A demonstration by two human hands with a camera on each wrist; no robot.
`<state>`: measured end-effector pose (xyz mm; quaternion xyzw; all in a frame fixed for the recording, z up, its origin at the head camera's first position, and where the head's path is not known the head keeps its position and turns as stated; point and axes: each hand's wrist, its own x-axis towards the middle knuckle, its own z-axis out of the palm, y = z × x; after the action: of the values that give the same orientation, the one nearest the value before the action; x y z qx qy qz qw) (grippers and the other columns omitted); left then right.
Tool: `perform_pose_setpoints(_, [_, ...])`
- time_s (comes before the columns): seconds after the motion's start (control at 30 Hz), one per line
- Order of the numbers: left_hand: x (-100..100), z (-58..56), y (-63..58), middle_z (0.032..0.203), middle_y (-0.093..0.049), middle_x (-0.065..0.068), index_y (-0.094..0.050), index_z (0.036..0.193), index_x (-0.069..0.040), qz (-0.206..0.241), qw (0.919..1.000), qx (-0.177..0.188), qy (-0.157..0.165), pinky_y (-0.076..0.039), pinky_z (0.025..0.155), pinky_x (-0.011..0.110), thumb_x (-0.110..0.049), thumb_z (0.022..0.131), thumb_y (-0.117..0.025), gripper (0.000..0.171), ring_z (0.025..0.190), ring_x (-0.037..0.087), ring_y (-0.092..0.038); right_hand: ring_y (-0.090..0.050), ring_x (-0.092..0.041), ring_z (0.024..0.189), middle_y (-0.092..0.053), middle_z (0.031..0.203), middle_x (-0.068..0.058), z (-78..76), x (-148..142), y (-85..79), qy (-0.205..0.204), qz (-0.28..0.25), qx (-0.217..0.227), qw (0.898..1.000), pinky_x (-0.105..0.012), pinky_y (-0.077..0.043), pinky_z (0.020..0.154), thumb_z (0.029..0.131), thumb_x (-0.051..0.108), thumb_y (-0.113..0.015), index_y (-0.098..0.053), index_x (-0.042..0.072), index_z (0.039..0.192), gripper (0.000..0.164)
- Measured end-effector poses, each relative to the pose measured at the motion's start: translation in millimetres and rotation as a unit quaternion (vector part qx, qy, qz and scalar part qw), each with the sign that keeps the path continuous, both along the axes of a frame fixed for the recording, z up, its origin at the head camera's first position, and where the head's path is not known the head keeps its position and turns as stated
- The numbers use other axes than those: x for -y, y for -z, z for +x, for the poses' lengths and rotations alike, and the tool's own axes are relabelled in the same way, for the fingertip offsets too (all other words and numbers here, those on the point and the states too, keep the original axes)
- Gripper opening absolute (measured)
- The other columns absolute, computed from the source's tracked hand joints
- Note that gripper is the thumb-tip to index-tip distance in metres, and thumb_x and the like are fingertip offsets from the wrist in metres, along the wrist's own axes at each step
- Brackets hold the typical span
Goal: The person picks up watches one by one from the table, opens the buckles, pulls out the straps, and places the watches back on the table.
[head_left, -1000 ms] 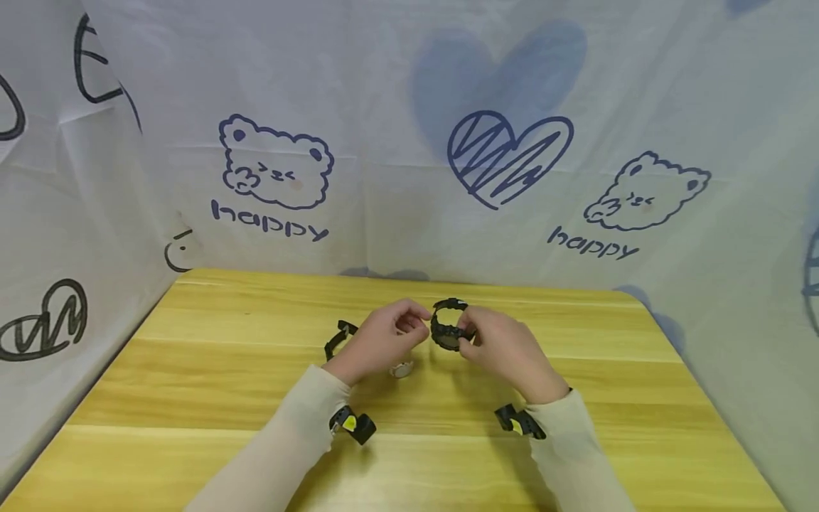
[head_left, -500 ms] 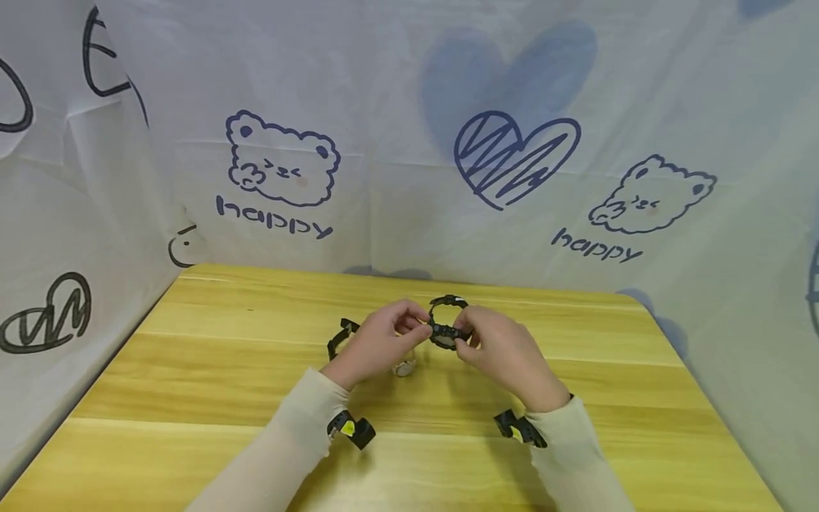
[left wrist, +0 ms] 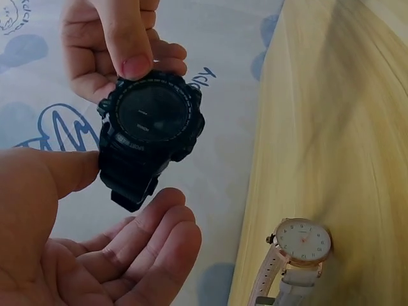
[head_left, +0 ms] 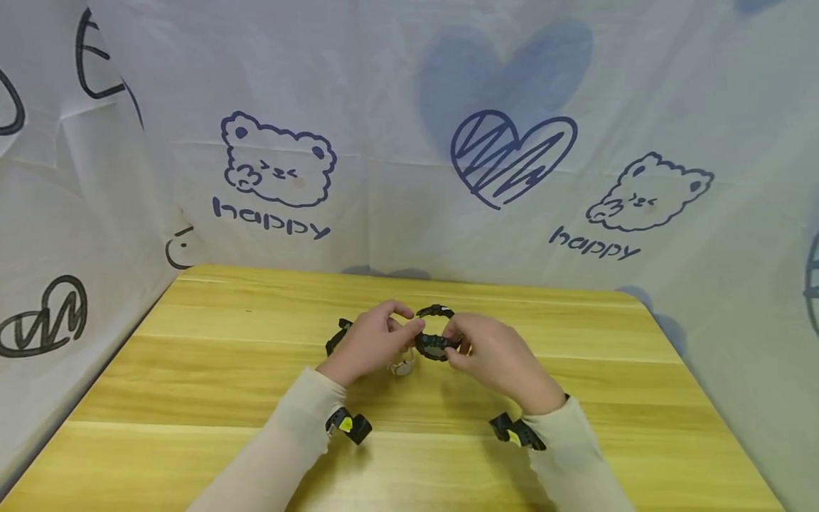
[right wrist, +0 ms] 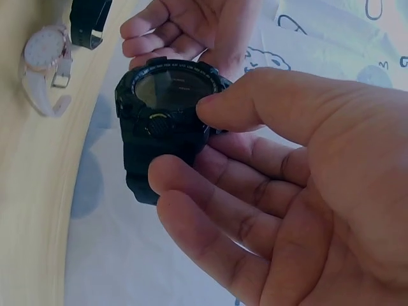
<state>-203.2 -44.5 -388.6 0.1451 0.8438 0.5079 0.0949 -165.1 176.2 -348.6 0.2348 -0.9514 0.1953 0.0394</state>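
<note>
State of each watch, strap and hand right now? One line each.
Sport watch: held off the table; strap curved, fastening unclear.
White watch: on the table, dial visible, strap seemingly unfastened.
Other black strap: on the table, partly hidden, fastening unclear.
Right hand: grips sport watch, thumb on bezel.
Left hand: fingers relaxed beside sport watch, contact unclear.

The right hand (head_left: 494, 353) pinches with thumb and fingers. Facing it, the left hand (head_left: 371, 340) curves its fingers loosely, thumb apart. Behind the hands, both forearms (head_left: 275, 441) slant inward.
</note>
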Motion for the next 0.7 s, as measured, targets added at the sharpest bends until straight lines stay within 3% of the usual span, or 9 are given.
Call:
perform_pose_setpoints(0.13, [3, -3.0, 2.5, 0.087, -0.074, 0.008, -0.061, 0.133, -0.012, -0.005, 1.0000, 0.004, 0.007, -0.052, 0.067, 0.034, -0.051, 0.102, -0.061, 0.050, 0.077, 0.026, -0.070, -0.066, -0.013, 0.083, -0.069, 0.096, 0.004, 1.7, 5, 1.2, -0.018, -0.002, 0.012, 1.000, -0.031, -0.054, 0.070, 0.093, 0.013, -0.075, -0.068, 0.015, 0.104, 0.013])
perform_pose_setpoints(0.27, [8, -5.3, 3.9, 0.079, -0.073, 0.003, -0.068, 0.125, -0.009, -0.007, 0.9995, 0.007, 0.030, -0.053, 0.068, 0.033, -0.046, 0.103, -0.063, 0.044, 0.073, 0.023, -0.070, -0.064, -0.009, 0.081, -0.069, 0.096, 0.006, 4.1, 9, 1.7, -0.043, 0.019, 0.001, 0.999, -0.028, -0.054, 0.071, 0.094, 0.014, -0.075, -0.068, 0.015, 0.105, 0.013])
perform_pose_setpoints(0.47, [19, -5.5, -2.2, 0.079, -0.072, 0.001, -0.071, 0.121, -0.010, -0.031, 0.9973, 0.017, 0.064, -0.055, 0.068, 0.034, -0.041, 0.102, -0.065, 0.036, 0.077, 0.031, -0.072, -0.059, -0.005, 0.072, -0.067, 0.090, 0.008, 6.8, 12, 0.8, -0.117, 0.032, -0.011, 0.993, -0.024, -0.052, 0.066, 0.094, 0.016, -0.077, -0.068, 0.014, 0.103, 0.013])
perform_pose_setpoints(0.6, [28, -1.1, -14.8, 0.078, -0.071, 0.001, -0.069, 0.123, -0.013, -0.070, 0.9940, 0.005, 0.084, -0.055, 0.068, 0.035, -0.042, 0.101, -0.065, 0.037, 0.076, 0.030, -0.071, -0.059, -0.001, 0.075, -0.066, 0.091, 0.012, 8.4, 11, -2.8, -0.130, -0.027, 0.021, 0.991, -0.025, -0.053, 0.068, 0.098, 0.018, -0.072, -0.069, 0.018, 0.103, 0.005])
perform_pose_setpoints(0.7, [35, 4.8, -26.3, 0.078, -0.072, 0.000, -0.069, 0.121, -0.014, -0.089, 0.9906, -0.008, 0.103, -0.054, 0.068, 0.036, -0.041, 0.100, -0.067, 0.035, 0.073, 0.023, -0.070, -0.065, -0.007, 0.091, -0.069, 0.103, 0.007, 7.8, 11, -5.4, -0.104, -0.108, 0.006, 0.989, -0.033, -0.057, 0.080, 0.100, 0.016, -0.069, -0.070, 0.016, 0.108, 0.008])
